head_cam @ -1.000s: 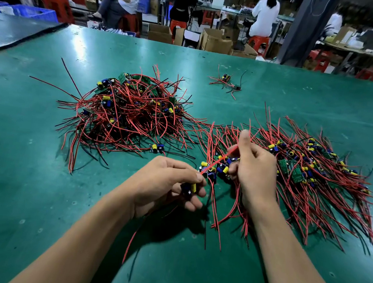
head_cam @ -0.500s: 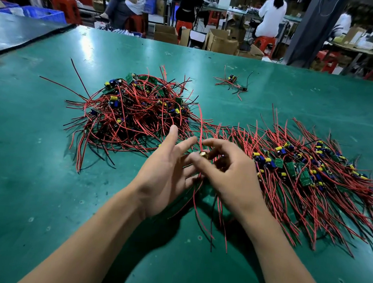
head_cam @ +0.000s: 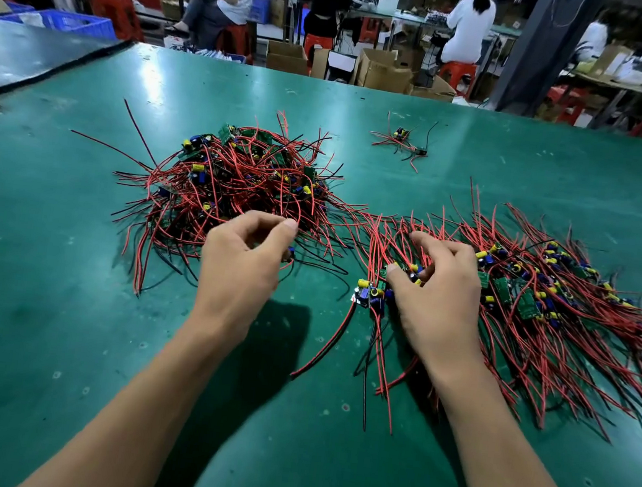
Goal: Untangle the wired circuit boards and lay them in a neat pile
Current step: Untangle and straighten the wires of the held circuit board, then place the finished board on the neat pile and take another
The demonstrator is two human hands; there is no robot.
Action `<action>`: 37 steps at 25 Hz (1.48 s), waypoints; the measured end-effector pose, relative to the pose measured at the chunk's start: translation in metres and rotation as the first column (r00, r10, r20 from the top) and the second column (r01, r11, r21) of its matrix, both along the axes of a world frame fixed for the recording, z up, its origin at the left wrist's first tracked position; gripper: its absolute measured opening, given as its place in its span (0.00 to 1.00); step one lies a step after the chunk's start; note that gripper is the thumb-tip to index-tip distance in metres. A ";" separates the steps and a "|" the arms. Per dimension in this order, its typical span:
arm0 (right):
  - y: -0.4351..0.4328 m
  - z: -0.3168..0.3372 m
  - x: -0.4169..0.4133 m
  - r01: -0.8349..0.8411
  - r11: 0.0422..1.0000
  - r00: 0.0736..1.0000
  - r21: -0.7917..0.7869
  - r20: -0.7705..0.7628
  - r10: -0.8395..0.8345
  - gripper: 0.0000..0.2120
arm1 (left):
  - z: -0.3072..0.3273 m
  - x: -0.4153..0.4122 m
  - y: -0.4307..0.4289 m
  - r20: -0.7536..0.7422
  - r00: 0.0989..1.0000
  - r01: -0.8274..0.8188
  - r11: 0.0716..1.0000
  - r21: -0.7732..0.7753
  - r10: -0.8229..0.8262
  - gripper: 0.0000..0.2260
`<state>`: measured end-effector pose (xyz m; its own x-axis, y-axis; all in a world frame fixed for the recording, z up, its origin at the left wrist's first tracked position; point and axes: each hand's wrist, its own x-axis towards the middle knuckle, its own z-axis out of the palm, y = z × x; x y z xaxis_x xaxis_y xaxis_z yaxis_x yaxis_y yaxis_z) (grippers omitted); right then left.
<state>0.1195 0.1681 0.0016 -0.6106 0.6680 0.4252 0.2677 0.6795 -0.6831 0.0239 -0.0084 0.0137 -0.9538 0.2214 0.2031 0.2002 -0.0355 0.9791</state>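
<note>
Green worktop (head_cam: 65, 294). Tangled heap (head_cam: 238, 182) of wired circuit boards lay far left. Combed-out pile (head_cam: 545, 293) lay right, wires fanned toward near edge. Left grip (head_cam: 245, 262) sat at heap's near edge, fingers curled, thumb and forefinger pinching red wire (head_cam: 295, 208) looping out of heap. Right grip (head_cam: 437, 296) sat on pile's left end, fingers curled round circuit board (head_cam: 414, 272) with yellow and blue capacitors. Another board (head_cam: 369, 293) lay just beside thumb. Small stray cluster (head_cam: 401, 140) lay well apart, farther back.

Table (head_cam: 65, 294) green; wires (head_cam: 237, 189) red (few black); capacitors (head_cam: 487, 258) yellow, blue.
</note>
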 end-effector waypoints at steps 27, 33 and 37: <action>-0.018 -0.008 -0.004 -0.456 0.890 0.889 0.010 0.049 0.455 0.22 | -0.002 0.010 0.008 0.492 0.817 0.337 0.941 0.014 -0.300 0.06; -0.019 -0.011 -0.004 -0.439 0.884 0.898 -0.162 -0.051 0.437 0.12 | 0.004 0.008 0.003 0.470 0.804 0.425 0.905 -0.022 -0.366 0.05; -0.017 -0.010 -0.006 -0.404 0.877 0.915 -0.260 -0.111 0.388 0.09 | 0.012 0.007 0.000 0.479 0.808 0.356 0.932 0.067 -0.343 0.05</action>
